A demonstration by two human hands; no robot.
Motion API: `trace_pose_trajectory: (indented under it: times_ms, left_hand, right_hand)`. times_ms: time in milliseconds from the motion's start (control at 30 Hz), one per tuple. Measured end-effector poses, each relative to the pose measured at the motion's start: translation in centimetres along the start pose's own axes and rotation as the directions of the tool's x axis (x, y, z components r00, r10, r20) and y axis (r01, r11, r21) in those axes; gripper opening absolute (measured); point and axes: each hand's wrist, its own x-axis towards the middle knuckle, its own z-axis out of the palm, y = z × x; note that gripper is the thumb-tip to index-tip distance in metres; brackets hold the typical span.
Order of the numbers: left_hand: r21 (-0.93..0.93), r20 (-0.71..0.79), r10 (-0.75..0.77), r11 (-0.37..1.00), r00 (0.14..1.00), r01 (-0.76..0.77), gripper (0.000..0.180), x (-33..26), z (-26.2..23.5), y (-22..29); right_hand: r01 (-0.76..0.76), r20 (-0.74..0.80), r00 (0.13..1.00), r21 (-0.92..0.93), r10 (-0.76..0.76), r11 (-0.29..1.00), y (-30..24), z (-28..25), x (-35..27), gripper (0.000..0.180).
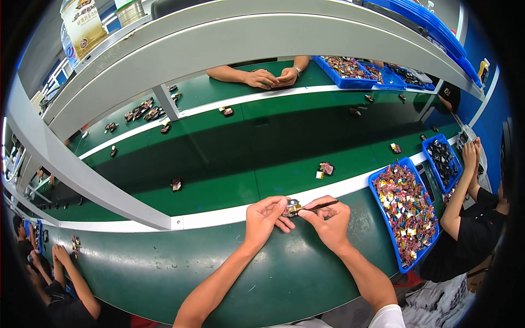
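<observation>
The left hand's grip point(264, 218) is pinching one small dark part point(292, 207) with silver and yellowish patches. The right hand's grip point(330, 221) is holding one slim black tool point(325, 205).

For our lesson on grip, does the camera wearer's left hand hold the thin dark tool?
No, the right hand grips the thin dark tool.

one printed label stood out, beyond the hands.
far up and to the left of the left hand point(264, 218), a clear container point(68, 45) bore a white and gold label point(87, 28) with dark lettering and a round brown seal point(83, 42); far up and to the right of the right hand point(330, 221), a dark garment point(450, 99) showed a pale mark point(448, 91), too small to read.
</observation>
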Motion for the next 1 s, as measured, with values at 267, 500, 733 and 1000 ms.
trace_pose_trajectory:
  times_ms: [267,500,733,1000]
  left_hand:
    - [-0.004,-0.002,0.000,1.000,1.000,0.000,0.030,0.12,-0.10,-0.09]
    - [0.030,0.062,0.001,1.000,0.998,-0.003,0.029,0.29,-0.22,0.27]
    - [0.048,0.049,0.010,0.999,0.999,-0.013,0.029,0.35,-0.33,0.51]
    - [0.053,0.026,0.017,0.998,1.000,-0.018,0.027,0.40,-0.04,0.47]
  right_hand:
    - [0.053,-0.003,0.999,-0.053,-0.053,0.997,0.10,0.01,-0.04,0.012]
    - [-0.003,-0.004,1.000,-0.003,0.003,1.000,-0.03,-0.21,0.06,0.013]
    - [0.025,0.001,1.000,-0.012,-0.025,1.000,0.01,-0.24,0.16,0.015]
    - [0.217,0.042,0.976,-0.234,-0.213,0.948,-0.24,-0.37,0.06,0.013]
